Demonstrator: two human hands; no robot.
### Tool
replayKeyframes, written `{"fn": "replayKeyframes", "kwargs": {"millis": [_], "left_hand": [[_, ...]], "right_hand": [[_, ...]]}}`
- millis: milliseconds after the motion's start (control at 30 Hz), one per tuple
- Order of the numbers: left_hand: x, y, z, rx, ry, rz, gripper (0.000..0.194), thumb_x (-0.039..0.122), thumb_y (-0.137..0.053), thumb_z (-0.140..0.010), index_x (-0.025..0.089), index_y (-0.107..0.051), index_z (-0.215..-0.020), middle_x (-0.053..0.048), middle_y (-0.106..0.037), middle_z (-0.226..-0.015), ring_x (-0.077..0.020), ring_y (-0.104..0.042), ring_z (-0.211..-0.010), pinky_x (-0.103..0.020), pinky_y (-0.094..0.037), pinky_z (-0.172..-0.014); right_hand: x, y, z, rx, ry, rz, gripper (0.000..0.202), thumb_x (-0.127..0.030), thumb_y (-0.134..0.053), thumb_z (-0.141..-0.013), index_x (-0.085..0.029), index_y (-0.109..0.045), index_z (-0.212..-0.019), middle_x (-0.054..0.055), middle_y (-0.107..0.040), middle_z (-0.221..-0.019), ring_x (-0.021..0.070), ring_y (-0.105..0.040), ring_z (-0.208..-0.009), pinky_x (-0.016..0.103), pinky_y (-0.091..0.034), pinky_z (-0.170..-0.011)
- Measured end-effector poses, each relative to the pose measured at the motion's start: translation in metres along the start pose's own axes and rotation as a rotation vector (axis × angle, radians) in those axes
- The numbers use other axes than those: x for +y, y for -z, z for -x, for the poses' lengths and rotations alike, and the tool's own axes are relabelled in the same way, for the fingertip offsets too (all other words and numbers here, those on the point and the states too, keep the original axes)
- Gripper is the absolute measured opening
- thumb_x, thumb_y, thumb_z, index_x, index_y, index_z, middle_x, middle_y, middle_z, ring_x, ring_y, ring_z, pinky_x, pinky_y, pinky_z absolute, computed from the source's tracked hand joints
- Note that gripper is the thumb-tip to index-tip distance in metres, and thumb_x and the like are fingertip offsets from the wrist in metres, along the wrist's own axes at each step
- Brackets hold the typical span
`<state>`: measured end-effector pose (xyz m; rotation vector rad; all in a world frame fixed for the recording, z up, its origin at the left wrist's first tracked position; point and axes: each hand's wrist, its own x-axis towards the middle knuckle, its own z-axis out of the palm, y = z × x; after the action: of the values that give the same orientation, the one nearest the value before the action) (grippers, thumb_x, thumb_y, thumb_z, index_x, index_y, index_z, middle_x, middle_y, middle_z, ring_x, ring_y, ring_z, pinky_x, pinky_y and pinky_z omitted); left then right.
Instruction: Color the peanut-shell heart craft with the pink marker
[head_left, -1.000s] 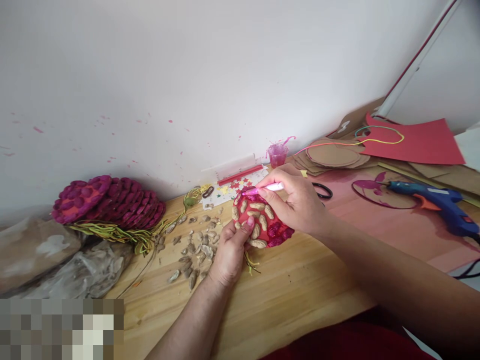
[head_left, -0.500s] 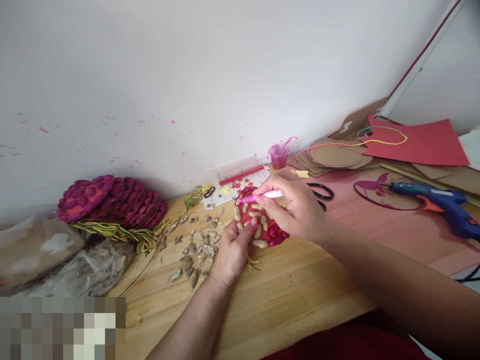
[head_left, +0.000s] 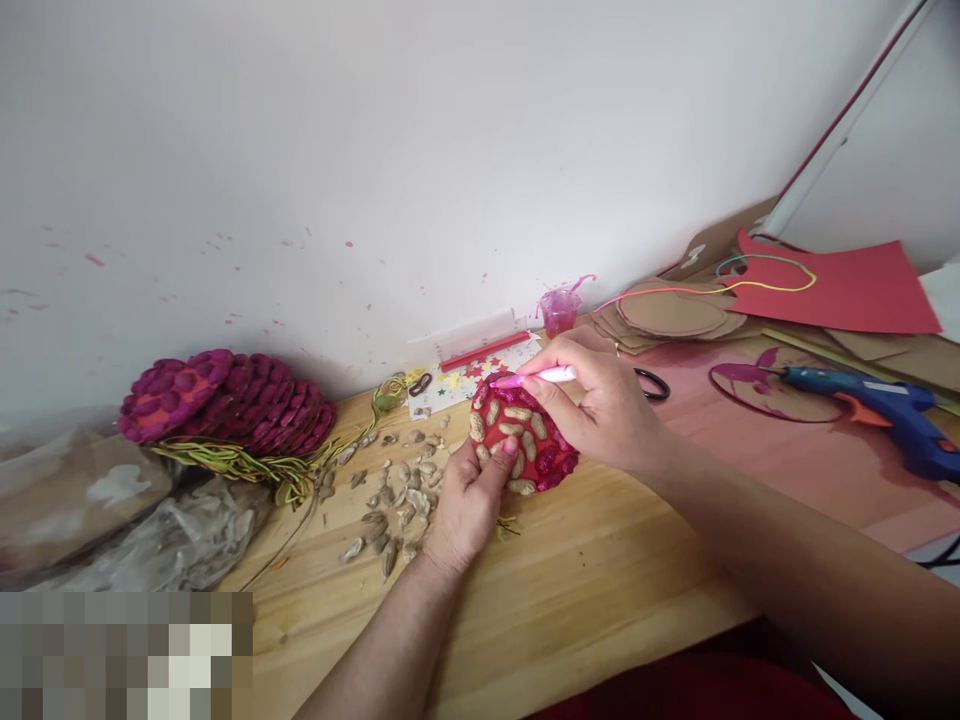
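Observation:
My left hand [head_left: 471,497] grips the lower left edge of a round red disc [head_left: 491,437], its thumb lying on top. Peanut shells [head_left: 517,413] cover the disc; those along the upper and right rim are coated magenta, while the left and middle ones are bare tan. In my right hand [head_left: 600,395] a white-handled paintbrush [head_left: 551,375] is pinched, its magenta tip at the disc's upper rim. Loose peanut shells [head_left: 405,500] lie on the wooden table left of the disc.
Finished-looking magenta discs [head_left: 225,400] are stacked at left above plastic bags [head_left: 172,530]. A cup of magenta paint [head_left: 559,312] stands by the wall. Cardboard circles [head_left: 667,312], red paper [head_left: 840,285], a blue glue gun [head_left: 877,400] and partly hidden black-handled scissors [head_left: 654,384] lie at right.
My right hand has moved the brush slightly right and up along the rim, showing more of the disc. The left hand keeps its hold; the camera view has shifted slightly.

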<state>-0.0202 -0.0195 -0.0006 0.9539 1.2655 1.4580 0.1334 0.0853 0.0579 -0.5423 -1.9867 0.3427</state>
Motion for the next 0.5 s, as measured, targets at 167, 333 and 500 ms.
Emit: {"fn": "replayKeyframes", "kwargs": {"millis": [167,333,500], "left_hand": [[0.003,0.001,0.001,0.008,-0.006,-0.083,0.033,0.049,-0.073,-0.088,0.016,-0.071,-0.091,-0.006,-0.076,-0.086,-0.019,-0.067,-0.076,-0.028,-0.053,-0.075],[0.0,0.003,0.0,0.028,0.013,-0.183,0.04,0.054,-0.071,-0.088,0.015,-0.071,-0.097,-0.006,-0.076,-0.086,-0.0209,-0.067,-0.08,-0.029,-0.053,-0.075],[-0.007,0.005,-0.001,0.013,0.005,-0.204,0.041,0.055,-0.068,-0.09,0.016,-0.072,-0.098,-0.008,-0.078,-0.093,-0.0233,-0.069,-0.086,-0.03,-0.053,-0.079]], "right_hand": [[-0.004,0.002,-0.001,0.006,0.049,-0.073,0.007,-0.025,-0.063,-0.096,-0.022,-0.069,-0.092,0.004,-0.072,-0.085,0.0214,-0.064,-0.088,0.037,-0.048,-0.082],[-0.001,-0.001,0.0,-0.024,0.026,-0.117,0.006,-0.024,-0.064,-0.095,-0.022,-0.069,-0.093,0.004,-0.073,-0.089,0.0212,-0.064,-0.09,0.037,-0.049,-0.083],[0.003,-0.002,0.001,0.015,-0.03,-0.106,0.005,-0.021,-0.063,-0.095,-0.021,-0.067,-0.092,0.005,-0.072,-0.09,0.0206,-0.065,-0.09,0.036,-0.049,-0.085]]}}
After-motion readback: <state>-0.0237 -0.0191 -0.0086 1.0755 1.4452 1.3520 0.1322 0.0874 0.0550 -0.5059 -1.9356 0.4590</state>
